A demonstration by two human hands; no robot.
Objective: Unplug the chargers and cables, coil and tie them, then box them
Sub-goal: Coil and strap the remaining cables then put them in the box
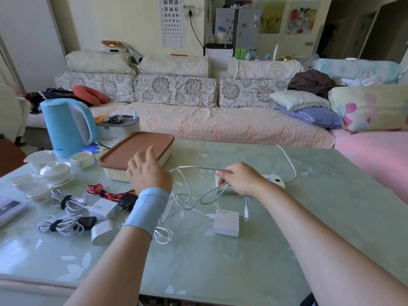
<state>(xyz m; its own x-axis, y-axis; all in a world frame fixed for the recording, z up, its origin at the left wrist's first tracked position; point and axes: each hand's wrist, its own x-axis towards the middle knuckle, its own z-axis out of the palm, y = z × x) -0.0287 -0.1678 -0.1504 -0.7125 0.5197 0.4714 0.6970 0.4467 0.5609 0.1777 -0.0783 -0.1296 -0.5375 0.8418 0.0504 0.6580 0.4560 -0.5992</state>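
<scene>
My right hand (239, 178) grips a grey cable (208, 195) looped beneath it, just in front of a white power strip (273, 181). A strand of white cable (187, 167) runs from it toward my left hand (146, 173), which hovers with loosely spread fingers over the edge of the brown-lidded box (141, 154). A white GaN charger (226, 222) lies nearer me with a white cable plugged in. At left lie a 90W charger (104, 208), two tied white cable coils (66, 202), (59, 226), a red cable with black plug (110, 194) and a white adapter (102, 233).
A blue kettle (68, 127), a white tea set (53, 171) and a grey-lidded tub (117, 127) crowd the table's far left. A flowered sofa (220, 115) stands behind the glass-topped table (220, 261). A tablet (8, 208) lies at the left edge.
</scene>
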